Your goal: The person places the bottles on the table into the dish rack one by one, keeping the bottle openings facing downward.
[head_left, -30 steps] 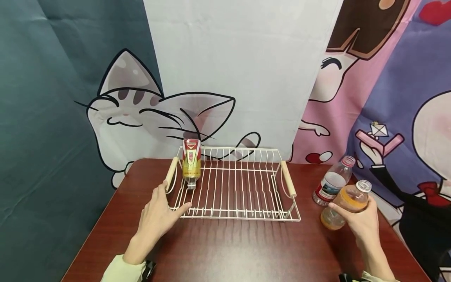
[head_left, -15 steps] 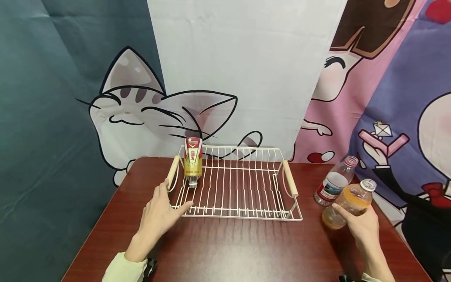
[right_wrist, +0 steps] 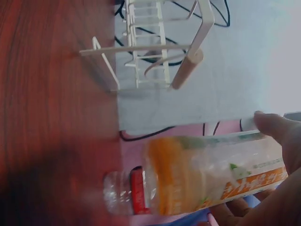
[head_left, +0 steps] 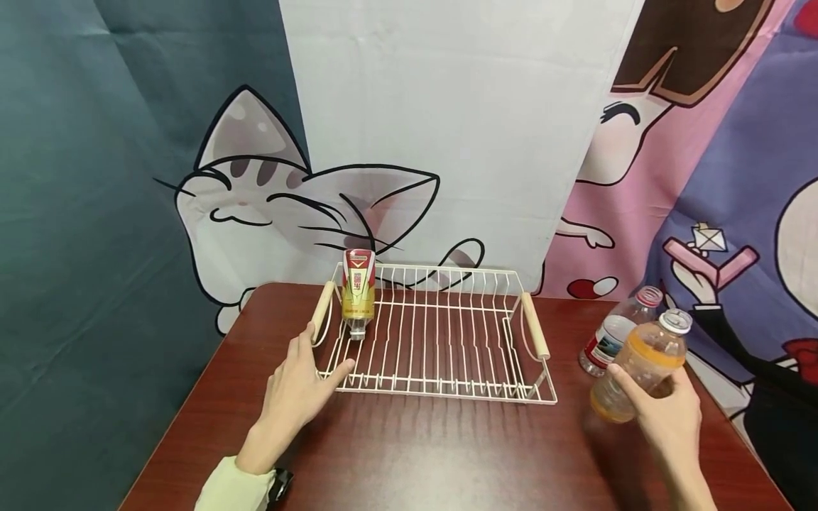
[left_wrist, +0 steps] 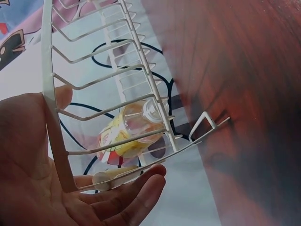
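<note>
The orange-banded bottle (head_left: 642,369) is in your right hand (head_left: 667,408), above the right-hand part of the desk (head_left: 409,454). You have a firm hold on it: your thumb lies across the side facing the rack, and your fingers wrap round the other side. Your grip crosses the body, with the white cap (head_left: 676,321) above it and the base below; the right wrist view shows that base clear of the desktop.

Just behind it, toward the desk's right edge, stands a clear bottle (head_left: 616,330) with a red cap; you cannot tell whether the two touch. The white wire rack (head_left: 447,387) sits mid-desk, near the back edge. Your left hand (head_left: 297,387) rests at its near left corner, fingers extended and thumb spread along the front rail. In the rack's left end leans a red-and-yellow bottle (head_left: 358,287), cap end down. Behind the desk hangs a cartoon backdrop (head_left: 460,99).
</note>
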A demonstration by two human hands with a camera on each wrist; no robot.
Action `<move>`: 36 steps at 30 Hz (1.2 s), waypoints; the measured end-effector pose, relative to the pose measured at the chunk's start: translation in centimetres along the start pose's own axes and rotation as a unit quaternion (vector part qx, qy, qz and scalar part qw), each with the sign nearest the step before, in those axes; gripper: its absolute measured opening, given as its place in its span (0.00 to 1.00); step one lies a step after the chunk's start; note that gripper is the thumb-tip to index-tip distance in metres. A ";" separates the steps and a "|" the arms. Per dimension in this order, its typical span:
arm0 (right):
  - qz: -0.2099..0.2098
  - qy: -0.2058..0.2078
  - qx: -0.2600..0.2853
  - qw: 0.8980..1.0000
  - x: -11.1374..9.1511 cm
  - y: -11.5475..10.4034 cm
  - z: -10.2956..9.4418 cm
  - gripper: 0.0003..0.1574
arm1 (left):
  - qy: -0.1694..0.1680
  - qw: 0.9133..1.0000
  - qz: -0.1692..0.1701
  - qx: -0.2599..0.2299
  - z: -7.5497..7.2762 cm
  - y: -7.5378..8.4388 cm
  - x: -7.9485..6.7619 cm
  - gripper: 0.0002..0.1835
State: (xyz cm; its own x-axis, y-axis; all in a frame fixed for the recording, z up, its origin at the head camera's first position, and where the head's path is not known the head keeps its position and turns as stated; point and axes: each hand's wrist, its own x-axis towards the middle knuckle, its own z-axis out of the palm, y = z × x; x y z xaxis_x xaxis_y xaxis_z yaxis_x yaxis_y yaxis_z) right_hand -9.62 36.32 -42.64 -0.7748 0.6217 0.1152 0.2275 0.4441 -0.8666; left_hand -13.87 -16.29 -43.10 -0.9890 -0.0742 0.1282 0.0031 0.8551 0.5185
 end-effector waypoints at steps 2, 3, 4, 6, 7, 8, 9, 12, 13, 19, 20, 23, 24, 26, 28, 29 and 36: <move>-0.021 0.009 0.002 1.000 -0.4 -0.7 0.1 0.38 | 0.004 1.000 0.002 0.001 -0.1 0.0 0.0 0.59; -0.033 0.015 0.000 0.999 -0.6 -1.0 0.2 0.37 | 0.006 1.000 0.002 0.001 -0.1 0.0 0.0 0.58; -0.046 0.019 -0.004 0.999 -0.8 -1.4 0.3 0.37 | 0.009 1.000 0.002 -0.001 -0.2 0.0 0.0 0.57; -0.080 0.026 -0.016 0.996 -1.2 -2.0 0.5 0.38 | 0.012 1.000 0.003 -0.004 -0.3 -0.1 0.0 0.56; -0.100 0.030 -0.021 0.994 -1.4 -2.3 0.6 0.39 | 0.013 1.000 0.003 -0.006 -0.4 -0.1 0.0 0.55; -0.119 0.032 -0.026 0.992 -1.6 -2.6 0.7 0.40 | 0.016 1.000 0.004 -0.009 -0.4 -0.1 0.1 0.54; -0.141 0.033 -0.030 0.989 -1.8 -2.9 0.9 0.41 | 0.019 1.000 0.004 -0.012 -0.5 -0.1 0.1 0.54; -0.204 0.036 -0.035 0.978 -2.1 -3.7 1.3 0.45 | 0.036 0.999 0.008 -0.019 -0.6 -0.1 0.3 0.53; -0.222 0.037 -0.036 0.974 -2.2 -4.0 1.4 0.46 | 0.044 0.999 0.011 -0.022 -0.6 -0.1 0.4 0.53; -0.345 0.029 -0.022 0.938 -2.0 -4.9 2.2 0.51 | 0.119 0.990 0.077 -0.025 -0.4 0.2 0.6 0.49; -0.367 0.029 -0.020 0.929 -1.9 -4.9 2.4 0.50 | 0.134 0.986 0.096 -0.024 -0.3 0.3 0.6 0.47; -0.426 0.037 -0.027 0.904 -2.0 -5.2 3.0 0.59 | 0.169 0.974 0.149 -0.025 0.0 0.8 0.5 0.44; -0.441 0.037 -0.034 0.896 -2.0 -5.3 3.2 0.62 | 0.175 0.971 0.163 -0.028 0.0 1.0 0.4 0.44; -0.464 0.032 -0.046 0.884 -2.3 -5.7 3.4 0.55 | 0.185 0.965 0.185 -0.033 0.2 1.6 0.3 0.43; -0.478 0.021 -0.055 0.876 -2.5 -6.0 3.6 0.46 | 0.190 0.959 0.204 -0.041 0.4 2.2 0.1 0.43; -0.485 0.014 -0.058 0.873 -2.6 -6.2 3.7 0.43 | 0.192 0.957 0.214 -0.044 0.6 2.6 0.0 0.42; -0.527 -0.010 -0.073 0.846 -3.6 -7.5 5.1 0.47 | 0.187 0.946 0.260 -0.055 1.4 4.7 -0.8 0.42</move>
State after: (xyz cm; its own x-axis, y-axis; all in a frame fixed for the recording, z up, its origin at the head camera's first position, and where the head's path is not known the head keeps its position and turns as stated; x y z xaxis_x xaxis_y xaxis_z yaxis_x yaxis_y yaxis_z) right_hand -11.53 27.46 -39.02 -0.6017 -0.1805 0.7780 -0.5279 0.8209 -0.2178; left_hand -13.29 -11.55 -41.94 -0.7285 0.1472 0.6691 0.5096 0.7691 0.3857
